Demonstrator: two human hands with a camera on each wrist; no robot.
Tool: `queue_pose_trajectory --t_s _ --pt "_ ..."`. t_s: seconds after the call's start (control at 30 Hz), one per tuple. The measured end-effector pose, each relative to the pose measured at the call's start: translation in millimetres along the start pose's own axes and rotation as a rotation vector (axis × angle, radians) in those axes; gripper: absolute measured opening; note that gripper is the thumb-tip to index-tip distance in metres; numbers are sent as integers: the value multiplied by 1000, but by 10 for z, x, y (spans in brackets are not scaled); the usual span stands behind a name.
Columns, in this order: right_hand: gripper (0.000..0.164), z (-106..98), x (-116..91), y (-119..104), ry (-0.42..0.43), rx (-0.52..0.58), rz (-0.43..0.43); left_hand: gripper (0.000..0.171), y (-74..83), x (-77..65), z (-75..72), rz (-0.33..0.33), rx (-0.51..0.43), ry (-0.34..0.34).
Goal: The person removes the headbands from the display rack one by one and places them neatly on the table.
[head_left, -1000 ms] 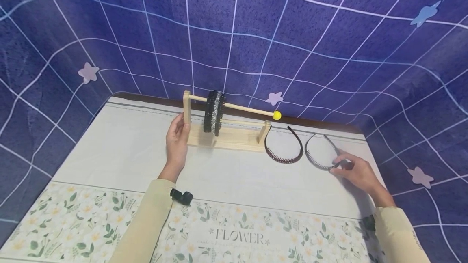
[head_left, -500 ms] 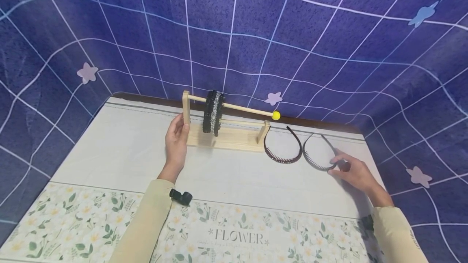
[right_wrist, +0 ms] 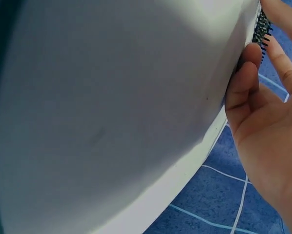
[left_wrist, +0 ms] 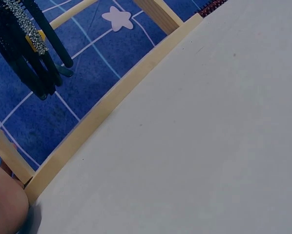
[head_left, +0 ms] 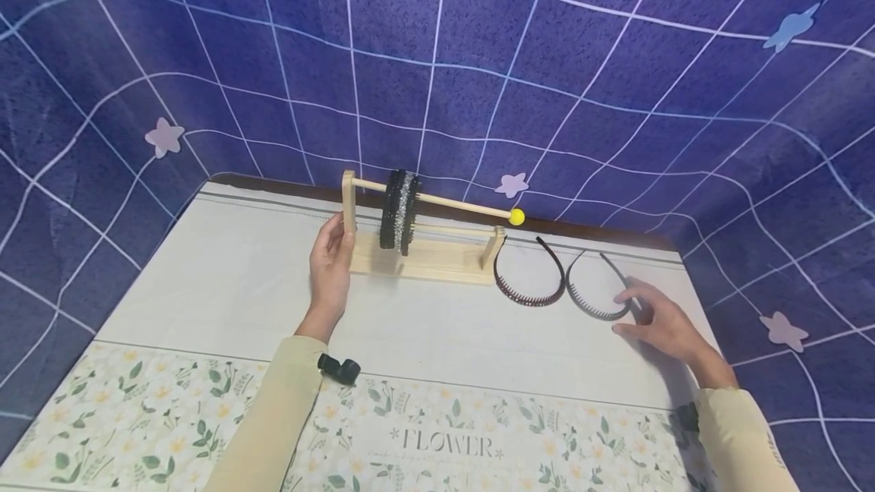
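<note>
In the head view my left hand point(head_left: 330, 268) grips the left upright of a wooden headband rack point(head_left: 444, 260), thumb in front and fingers behind. Several headbands point(head_left: 402, 211), black and glittery silver, hang together on its upper rod near that upright. Right of the rack a dark reddish toothed headband point(head_left: 529, 301) lies on the table. Beside it lies a greyish-black toothed headband point(head_left: 588, 310). My right hand point(head_left: 666, 329) is at this one's right side, thumb and fingers spread apart. The right wrist view shows the headband's teeth point(right_wrist: 260, 36) beyond the fingers.
A yellow ball point(head_left: 517, 216) caps the right end of the upper rod. The white cloth point(head_left: 437, 332) with a floral front band covers the table. Behind its dark back edge point(head_left: 601, 232) hangs a blue curtain point(head_left: 396, 89) with a grid of lines and stars.
The right hand's thumb and fingers have parted from the greyish-black headband, after shifting it slightly left. The left hand and rack have stayed in place.
</note>
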State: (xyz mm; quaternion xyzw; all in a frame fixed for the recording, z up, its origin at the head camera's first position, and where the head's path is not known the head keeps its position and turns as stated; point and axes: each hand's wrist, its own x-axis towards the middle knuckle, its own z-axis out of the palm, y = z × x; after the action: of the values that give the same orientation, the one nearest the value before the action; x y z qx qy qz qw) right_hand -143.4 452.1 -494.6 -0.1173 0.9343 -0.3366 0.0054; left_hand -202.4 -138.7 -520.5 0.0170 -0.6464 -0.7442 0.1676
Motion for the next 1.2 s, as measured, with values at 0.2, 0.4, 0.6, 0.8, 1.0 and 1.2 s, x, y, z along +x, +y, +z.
queue_pose_trajectory --t_s 0.2,0.4,0.6,0.8,1.0,1.2 --pt "53 -40 -87 -23 20 5 10 47 6 -12 15 3 -1 -2" --pt "42 -78 -146 -99 126 56 2 47 -1 -15 11 6 -2 -6" --pt "36 15 -130 -294 230 95 -9 47 -1 -10 -9 10 -1 -3" --pt "33 143 -71 -528 374 31 -147 47 -5 5 -9 13 -7 11" --pt "36 241 -6 -753 450 68 -216 47 1 7 9 11 -11 17" --pt "30 350 53 -1022 459 78 -148 48 -1 0 13 13 -7 15"
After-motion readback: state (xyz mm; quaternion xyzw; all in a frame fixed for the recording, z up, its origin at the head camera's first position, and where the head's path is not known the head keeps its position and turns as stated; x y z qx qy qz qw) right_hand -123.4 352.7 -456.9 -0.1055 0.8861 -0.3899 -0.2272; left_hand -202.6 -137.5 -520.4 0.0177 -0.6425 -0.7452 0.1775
